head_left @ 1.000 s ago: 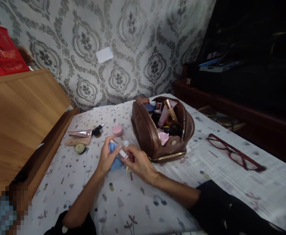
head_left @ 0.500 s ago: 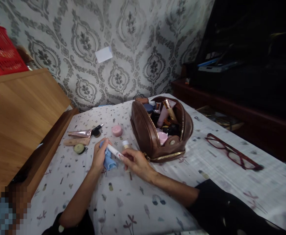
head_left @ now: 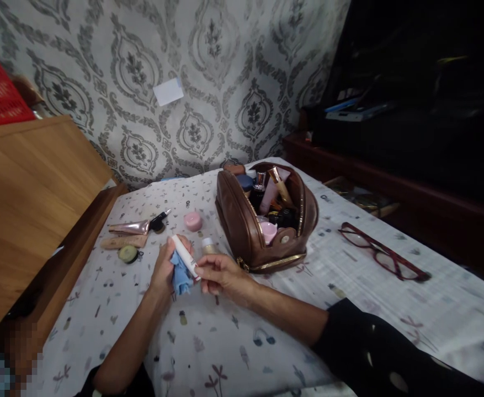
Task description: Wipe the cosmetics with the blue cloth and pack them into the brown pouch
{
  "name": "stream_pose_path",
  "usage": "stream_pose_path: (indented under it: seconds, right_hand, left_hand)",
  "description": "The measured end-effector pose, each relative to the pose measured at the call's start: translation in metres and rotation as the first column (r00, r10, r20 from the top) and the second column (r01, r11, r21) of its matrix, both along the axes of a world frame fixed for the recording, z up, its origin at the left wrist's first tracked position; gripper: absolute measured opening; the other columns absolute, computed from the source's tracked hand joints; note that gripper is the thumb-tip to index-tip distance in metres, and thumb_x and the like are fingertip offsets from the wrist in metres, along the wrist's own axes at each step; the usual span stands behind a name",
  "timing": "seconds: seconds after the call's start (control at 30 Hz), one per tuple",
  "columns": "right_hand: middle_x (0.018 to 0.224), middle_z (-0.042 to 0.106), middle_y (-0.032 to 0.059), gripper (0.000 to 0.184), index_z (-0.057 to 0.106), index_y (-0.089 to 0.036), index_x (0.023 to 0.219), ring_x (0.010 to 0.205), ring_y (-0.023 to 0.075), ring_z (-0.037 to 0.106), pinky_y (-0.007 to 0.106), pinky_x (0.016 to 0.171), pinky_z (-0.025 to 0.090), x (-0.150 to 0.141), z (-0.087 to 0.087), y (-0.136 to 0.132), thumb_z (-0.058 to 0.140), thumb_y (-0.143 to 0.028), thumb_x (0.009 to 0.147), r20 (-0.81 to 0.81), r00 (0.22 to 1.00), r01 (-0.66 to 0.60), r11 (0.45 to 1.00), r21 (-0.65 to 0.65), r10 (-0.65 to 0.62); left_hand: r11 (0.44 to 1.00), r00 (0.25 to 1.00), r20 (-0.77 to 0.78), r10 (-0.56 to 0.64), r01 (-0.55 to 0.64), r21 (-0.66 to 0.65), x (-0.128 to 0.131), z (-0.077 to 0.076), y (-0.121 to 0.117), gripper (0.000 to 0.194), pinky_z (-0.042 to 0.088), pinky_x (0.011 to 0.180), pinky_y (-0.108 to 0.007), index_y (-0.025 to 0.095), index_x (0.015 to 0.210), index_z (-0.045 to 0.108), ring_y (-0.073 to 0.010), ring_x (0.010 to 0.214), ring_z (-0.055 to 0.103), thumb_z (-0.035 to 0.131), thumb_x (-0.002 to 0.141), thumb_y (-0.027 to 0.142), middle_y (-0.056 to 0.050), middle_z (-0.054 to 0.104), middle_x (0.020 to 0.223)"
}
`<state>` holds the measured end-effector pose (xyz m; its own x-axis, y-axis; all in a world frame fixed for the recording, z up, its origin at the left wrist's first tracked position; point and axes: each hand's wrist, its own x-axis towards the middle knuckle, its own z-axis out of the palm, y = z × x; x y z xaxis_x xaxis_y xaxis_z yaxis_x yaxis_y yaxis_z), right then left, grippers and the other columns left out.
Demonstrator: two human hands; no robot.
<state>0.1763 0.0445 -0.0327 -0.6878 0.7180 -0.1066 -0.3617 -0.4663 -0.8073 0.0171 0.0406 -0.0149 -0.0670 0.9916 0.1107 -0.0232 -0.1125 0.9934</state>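
Observation:
My right hand (head_left: 219, 274) pinches the lower end of a small white tube (head_left: 185, 257) and holds it slanted up to the left. My left hand (head_left: 164, 270) is closed on a blue cloth (head_left: 180, 275) pressed against the tube's side. Both hands hover just above the patterned bedsheet (head_left: 208, 336), a little left of an open brown leather cosmetic bag (head_left: 242, 226) packed with bottles and tubes. A small cream-capped jar (head_left: 208, 245) stands just behind my right hand.
Left of my hands lie a pink jar (head_left: 192, 221), a rose metallic tube (head_left: 129, 226), a beige tube (head_left: 122, 242) and a round green compact (head_left: 127, 253). Red-framed glasses (head_left: 380, 257) rest on the sheet at right. A wooden headboard (head_left: 30, 193) rises at left.
The right hand has tilted the white tube more upright, and the left hand has slid the blue cloth along it. The view has shifted slightly to the right.

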Motion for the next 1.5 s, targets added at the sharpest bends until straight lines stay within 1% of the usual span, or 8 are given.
stream_pose_path:
  seconds: [0.2, 0.47, 0.7, 0.83, 0.97, 1.13, 1.3, 1.5]
  right_hand:
    - [0.066, 0.07, -0.0026, 0.064, 0.049, -0.019, 0.085, 0.041, 0.007, 0.056, 0.017, 0.038, 0.037, -0.001, -0.001, 0.004, 0.09, -0.056, 0.053, 0.035, 0.991, 0.126, 0.991, 0.041, -0.128]
    - [0.054, 0.054, -0.0129, 0.064, 0.047, -0.021, 0.101, 0.038, 0.0062, 0.045, 0.018, 0.038, 0.033, 0.002, -0.004, 0.002, 0.081, -0.061, 0.065, 0.194, 0.967, 0.101, 0.946, 0.308, -0.167]
    - [0.056, 0.053, -0.0087, 0.047, 0.052, -0.021, 0.091, 0.045, 0.0078, 0.048, 0.021, 0.044, 0.03, 0.008, 0.013, 0.001, 0.071, -0.062, 0.078, 0.028, 0.976, 0.19, 0.898, 0.397, -0.218]
    - [0.061, 0.059, -0.0038, 0.044, 0.053, -0.02, 0.085, 0.051, 0.0101, 0.054, 0.022, 0.048, 0.036, 0.008, 0.013, 0.003, 0.07, -0.06, 0.079, -0.031, 0.968, 0.239, 0.878, 0.414, -0.249]
    - [0.074, 0.062, -0.0007, 0.037, 0.056, -0.02, 0.088, 0.062, 0.0122, 0.058, 0.022, 0.053, 0.042, 0.009, 0.012, 0.002, 0.069, -0.054, 0.081, -0.053, 0.961, 0.267, 0.853, 0.449, -0.273]
    - [0.075, 0.059, -0.0022, 0.02, 0.067, -0.019, 0.098, 0.062, 0.01, 0.05, 0.022, 0.058, 0.041, 0.013, 0.018, -0.008, 0.068, -0.034, 0.085, 0.081, 0.894, 0.253, 0.646, 0.72, -0.44]
    - [0.084, 0.064, 0.0027, 0.026, 0.069, -0.017, 0.112, 0.066, 0.0111, 0.054, 0.023, 0.062, 0.046, 0.031, 0.025, -0.022, 0.063, -0.035, 0.094, -0.066, 0.877, 0.279, 0.394, 0.876, -0.476]
    - [0.083, 0.065, 0.0029, 0.026, 0.065, -0.016, 0.119, 0.067, 0.0117, 0.056, 0.024, 0.063, 0.051, 0.082, 0.048, -0.039, 0.056, -0.029, 0.099, -0.144, 0.8, 0.321, 0.212, 0.923, -0.583]
  left_hand:
    - [0.967, 0.967, 0.011, -0.253, 0.253, -0.004, 0.002, 0.0, -0.006, 0.043, 0.048, 0.062, -0.027, 0.017, 0.076, 0.061, -0.0153, 0.07, 0.059, 0.075, 0.074, 0.057, -0.005, 0.064, 0.084]
    - [0.971, 0.973, -0.078, -0.217, 0.207, -0.12, -0.009, 0.007, -0.008, 0.053, 0.039, 0.047, -0.022, 0.017, 0.075, 0.061, -0.0102, 0.048, 0.048, 0.064, 0.078, 0.07, 0.001, 0.056, 0.059]
    - [0.94, 0.873, -0.357, -0.333, 0.277, -0.2, -0.007, 0.006, -0.008, 0.068, 0.038, 0.047, -0.023, 0.015, 0.06, 0.061, -0.0115, 0.045, 0.049, 0.05, 0.081, 0.079, -0.003, 0.057, 0.051]
    - [0.962, 0.897, -0.354, -0.265, 0.221, -0.161, -0.001, 0.004, -0.007, 0.069, 0.037, 0.045, -0.023, 0.016, 0.056, 0.06, -0.0108, 0.043, 0.047, 0.05, 0.081, 0.079, -0.002, 0.055, 0.047]
    - [0.986, 0.963, -0.26, -0.076, 0.034, -0.161, 0.0, 0.002, -0.003, 0.066, 0.034, 0.041, -0.022, 0.016, 0.057, 0.059, -0.0094, 0.038, 0.043, 0.058, 0.075, 0.079, 0.001, 0.05, 0.043]
    - [0.974, 0.986, -0.028, 0.166, -0.168, -0.151, 0.002, 0.01, 0.0, 0.058, 0.032, 0.038, -0.019, 0.017, 0.062, 0.056, -0.0078, 0.039, 0.043, 0.073, 0.066, 0.072, 0.005, 0.05, 0.046]
    - [0.951, 0.951, 0.203, 0.232, -0.178, -0.252, 0.01, 0.029, -0.005, 0.05, 0.039, 0.043, -0.018, 0.019, 0.068, 0.052, -0.0078, 0.044, 0.047, 0.08, 0.065, 0.061, 0.006, 0.051, 0.051]
    - [0.988, 0.994, -0.034, 0.104, -0.107, -0.114, 0.045, 0.053, -0.016, 0.041, 0.034, 0.039, -0.02, 0.02, 0.071, 0.056, -0.009, 0.043, 0.043, 0.069, 0.078, 0.058, 0.004, 0.052, 0.053]
